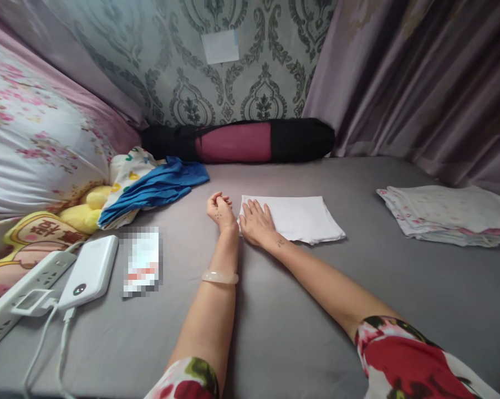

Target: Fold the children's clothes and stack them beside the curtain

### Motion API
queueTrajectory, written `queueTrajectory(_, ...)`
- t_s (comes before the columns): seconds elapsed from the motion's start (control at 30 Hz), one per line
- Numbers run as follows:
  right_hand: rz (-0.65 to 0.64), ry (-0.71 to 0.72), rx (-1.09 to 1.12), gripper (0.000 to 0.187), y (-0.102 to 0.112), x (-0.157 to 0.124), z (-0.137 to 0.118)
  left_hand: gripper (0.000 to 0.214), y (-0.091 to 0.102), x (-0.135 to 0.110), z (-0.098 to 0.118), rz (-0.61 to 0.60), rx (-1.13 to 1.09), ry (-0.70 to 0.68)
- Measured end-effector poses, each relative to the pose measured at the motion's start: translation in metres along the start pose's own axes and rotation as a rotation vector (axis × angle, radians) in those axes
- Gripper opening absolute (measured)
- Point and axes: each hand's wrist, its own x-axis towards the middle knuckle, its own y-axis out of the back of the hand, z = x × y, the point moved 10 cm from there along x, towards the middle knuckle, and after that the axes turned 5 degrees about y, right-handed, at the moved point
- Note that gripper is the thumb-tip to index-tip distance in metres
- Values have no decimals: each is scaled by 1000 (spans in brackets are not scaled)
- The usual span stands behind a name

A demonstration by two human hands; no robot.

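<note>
A white folded cloth [302, 216] lies flat on the grey sheet in front of me. My right hand [256, 221] rests on its left end, palm down with the fingers stretched out. Just left of the cloth, my left hand [220, 210] is turned on its side with the fingers curled in; I see nothing held in it. A pale bangle [220, 276] circles my left forearm.
On the right lies a stack of folded cloths [449, 213]. To the left are blue and patterned fabric [158, 185], a white power bank [90, 271] with cables and a power strip [29, 288]. A black and maroon long bag [233, 142] lies along the wall.
</note>
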Motion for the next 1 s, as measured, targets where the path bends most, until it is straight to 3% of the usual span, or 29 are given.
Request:
queueTrajectory(0.2,80,-20,8,56,21,-8,17,17,-12,-6,4,-90,51,-107)
queueTrajectory(0.33,106,-72,-58,56,34,-19,50,16,-44,-24,3,-338,179,-223)
queueTrajectory(0.47,88,-97,-104,57,33,-26,70,18,-66,-44,-4,-527,319,-307)
queueTrajectory(0.7,46,-105,-105,58,18,-28,72,21,-71,-52,-6,-569,464,-407)
queueTrajectory(1.0,85,-102,-96,57,29,-32,71,23,-76,-57,-11,-608,547,-517)
